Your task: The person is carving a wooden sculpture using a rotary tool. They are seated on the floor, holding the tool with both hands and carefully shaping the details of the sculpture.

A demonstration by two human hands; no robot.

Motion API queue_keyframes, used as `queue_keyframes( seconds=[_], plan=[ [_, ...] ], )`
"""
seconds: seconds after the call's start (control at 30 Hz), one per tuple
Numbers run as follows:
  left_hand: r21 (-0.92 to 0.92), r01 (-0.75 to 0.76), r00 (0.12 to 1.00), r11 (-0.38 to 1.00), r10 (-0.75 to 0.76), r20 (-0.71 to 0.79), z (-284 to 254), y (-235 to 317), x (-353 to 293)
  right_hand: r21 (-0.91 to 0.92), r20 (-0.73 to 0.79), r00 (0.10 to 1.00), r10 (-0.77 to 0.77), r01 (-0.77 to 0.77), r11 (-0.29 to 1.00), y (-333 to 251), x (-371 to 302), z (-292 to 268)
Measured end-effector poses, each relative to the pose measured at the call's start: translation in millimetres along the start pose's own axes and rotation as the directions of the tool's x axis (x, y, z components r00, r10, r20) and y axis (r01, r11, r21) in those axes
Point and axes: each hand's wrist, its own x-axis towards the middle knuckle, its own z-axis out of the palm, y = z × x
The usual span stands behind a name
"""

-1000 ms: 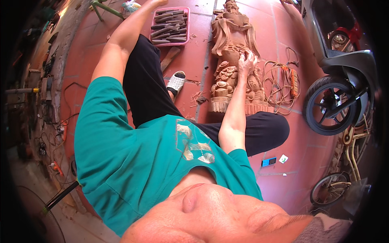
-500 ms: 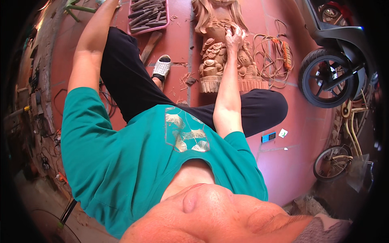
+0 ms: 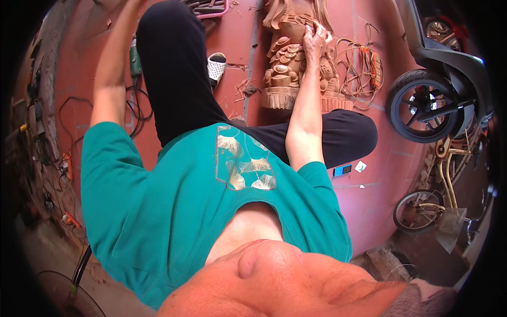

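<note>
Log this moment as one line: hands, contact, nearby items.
right hand: resting on wooden carving | left hand: out of frame, raised toward pink tray | nearby: white sandal, cable coil

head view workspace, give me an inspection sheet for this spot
surface: red tiled floor, wood chips scattered beside the carving
job's things: carved wooden statue lying on the floor; pink tray of tools at the top edge
clutter: white sandal, small blue item and white scrap by the knee
hands: right hand rests on the statue, fingers bent; left hand is out of frame
cables: coiled cord with an orange power strip right of the statue; black leads near a green power tool
surroundings: scooter, bicycle, fan
</note>
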Motion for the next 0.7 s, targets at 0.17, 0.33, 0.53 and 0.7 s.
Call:
queue_keyframes(
  seconds=[0.17,0.33,0.53,0.7],
  plan=[
    [-0.006,0.159,0.986,0.987,-0.159,0.054,62,-15,-151,-0.22,0.059,0.987,-0.148,0.157,0.963,-4,9,-8],
    [-0.072,0.34,0.905,0.938,-0.306,0.295,148,41,-255,-0.279,0.083,0.992,-0.1,0.119,0.953,28,10,-15],
    [-0.086,0.479,0.818,0.874,-0.408,0.405,174,54,-301,-0.168,0.143,0.985,-0.101,0.125,0.978,8,5,-5],
    [-0.287,0.535,0.805,0.795,-0.375,0.461,150,87,-290,-0.188,0.124,0.98,-0.154,0.176,0.966,19,7,-15]
  ],
)
